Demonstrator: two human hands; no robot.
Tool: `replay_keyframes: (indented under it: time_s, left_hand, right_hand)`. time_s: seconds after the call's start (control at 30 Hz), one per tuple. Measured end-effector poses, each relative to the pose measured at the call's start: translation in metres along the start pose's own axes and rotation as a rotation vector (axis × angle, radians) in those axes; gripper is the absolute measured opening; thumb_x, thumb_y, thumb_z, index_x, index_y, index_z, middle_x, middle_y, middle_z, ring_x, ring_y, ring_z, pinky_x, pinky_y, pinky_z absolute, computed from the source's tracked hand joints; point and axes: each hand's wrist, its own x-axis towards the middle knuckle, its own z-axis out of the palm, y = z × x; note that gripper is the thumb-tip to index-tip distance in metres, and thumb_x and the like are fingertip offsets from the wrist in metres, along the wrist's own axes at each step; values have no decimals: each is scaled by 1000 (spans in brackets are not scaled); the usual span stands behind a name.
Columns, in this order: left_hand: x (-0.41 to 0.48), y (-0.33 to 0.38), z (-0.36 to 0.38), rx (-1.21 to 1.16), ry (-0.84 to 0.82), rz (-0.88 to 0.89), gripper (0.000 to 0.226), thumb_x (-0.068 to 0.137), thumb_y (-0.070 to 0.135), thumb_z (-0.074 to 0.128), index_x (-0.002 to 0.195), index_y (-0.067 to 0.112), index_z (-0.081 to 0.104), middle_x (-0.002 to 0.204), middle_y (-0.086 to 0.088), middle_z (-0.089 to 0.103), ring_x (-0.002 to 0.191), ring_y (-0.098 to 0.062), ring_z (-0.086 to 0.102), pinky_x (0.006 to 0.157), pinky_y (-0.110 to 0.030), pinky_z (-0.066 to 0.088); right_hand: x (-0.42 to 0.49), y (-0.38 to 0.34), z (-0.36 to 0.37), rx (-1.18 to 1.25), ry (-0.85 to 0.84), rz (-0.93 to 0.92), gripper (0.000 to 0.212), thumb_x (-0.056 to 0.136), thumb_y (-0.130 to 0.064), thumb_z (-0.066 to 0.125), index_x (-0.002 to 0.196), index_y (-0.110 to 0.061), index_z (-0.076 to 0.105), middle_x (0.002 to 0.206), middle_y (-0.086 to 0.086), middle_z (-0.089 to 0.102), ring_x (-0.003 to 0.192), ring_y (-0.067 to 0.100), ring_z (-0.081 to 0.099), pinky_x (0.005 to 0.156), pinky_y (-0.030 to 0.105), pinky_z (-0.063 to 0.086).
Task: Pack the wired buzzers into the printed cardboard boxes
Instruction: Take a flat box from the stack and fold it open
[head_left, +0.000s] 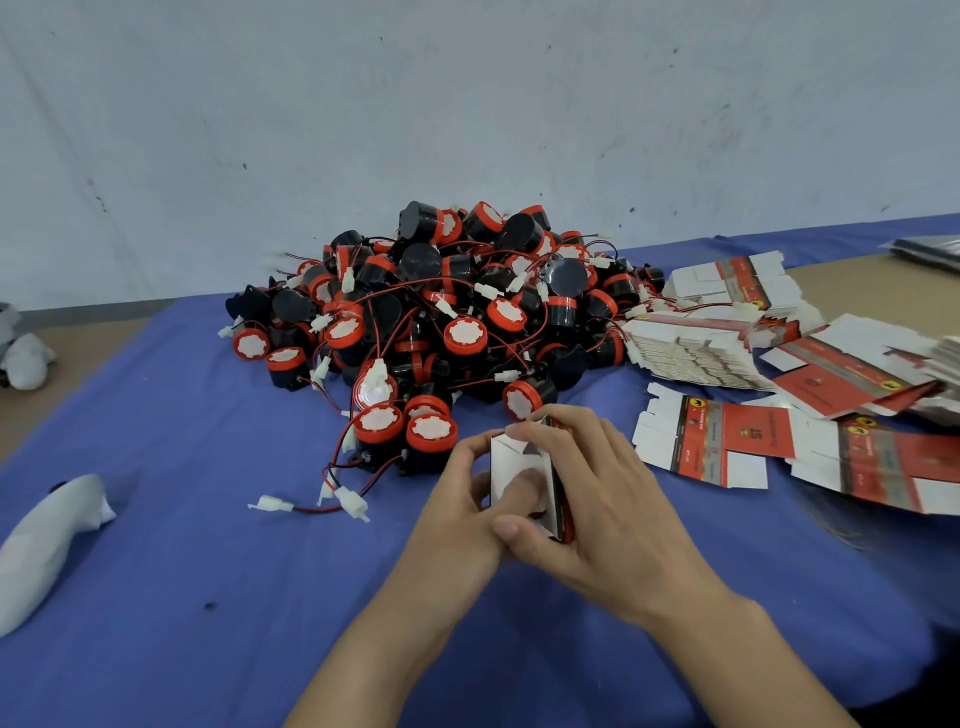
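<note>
- We grip a half-folded printed box with both our left hand and our right hand.
- The buzzer pile sits just behind on the desk.

Single view only, taken from a head-worn wide-angle camera. It looks forward and steeply down across the worktop toward the pale wall behind. Both forearms enter from the bottom edge, close to the lens. Wide-angle curvature bends the far worktop edge. No second view to compare.
</note>
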Motion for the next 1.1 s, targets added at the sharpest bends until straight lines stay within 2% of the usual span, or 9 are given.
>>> replay_keyframes:
  time_s: [0.27,0.5,0.67,0.77,0.9,0.97,1.0,1.03,1.1]
  left_hand:
    - [0,7,-3,-193,-95,-48,38,95,18,63,132,29,60,119,-11,71,107,-22,71,83,-31,59]
    - [-2,14,-4,-320,-184,-47,36,99,25,53,134,25,62,131,-4,67,121,-22,64,90,-34,58]
    - [-3,12,-4,-279,-111,-47,42,92,31,61,131,16,63,125,-10,70,117,-26,67,94,-38,58]
    - [-3,14,-5,-296,-123,-39,38,97,35,54,120,12,72,125,-14,69,118,-28,66,97,-38,56]
    - [-1,16,-3,-300,-5,64,37,89,28,62,121,10,70,120,-14,72,112,-29,68,91,-37,59]
    - [-1,13,-2,-149,80,187,26,90,25,64,114,21,71,111,-5,75,103,-24,70,86,-35,60]
    - [-2,11,-3,27,114,279,17,95,24,62,109,28,71,104,2,74,98,-19,70,83,-31,59]
    - [-3,9,-4,260,146,391,14,100,22,59,106,31,68,99,8,71,91,-14,66,80,-25,56]
    - [-4,1,-7,775,180,589,29,98,8,48,109,32,60,99,15,61,86,-10,55,77,-19,46]
  right_hand:
    - [0,-2,3,26,0,6,68,95,-71,37,143,-24,45,139,1,47,127,22,51,99,48,50]
    - [0,-1,-1,125,54,32,69,96,-72,34,145,-25,44,143,-3,44,131,17,48,104,44,48]
    - [-1,2,-2,163,62,31,69,96,-71,36,148,-25,37,150,-6,41,137,14,44,107,44,46]
    - [0,5,-4,195,70,17,65,98,-64,39,150,-25,33,156,-10,35,145,9,36,112,42,43]
    - [-1,11,-6,213,48,57,59,96,-42,42,153,-35,29,160,-22,22,145,3,32,105,26,46]
    - [-2,13,-5,295,23,92,59,92,-36,37,148,-48,28,156,-30,23,143,-4,31,101,8,38]
    - [-3,13,-4,347,10,112,59,90,-34,37,145,-54,28,152,-35,26,141,-9,31,99,2,33]
    - [-4,13,-3,401,1,138,59,90,-34,37,143,-58,27,148,-38,30,137,-13,32,98,0,30]
    - [-5,15,1,492,-5,179,60,90,-33,38,144,-57,28,146,-36,35,134,-12,37,97,2,32]
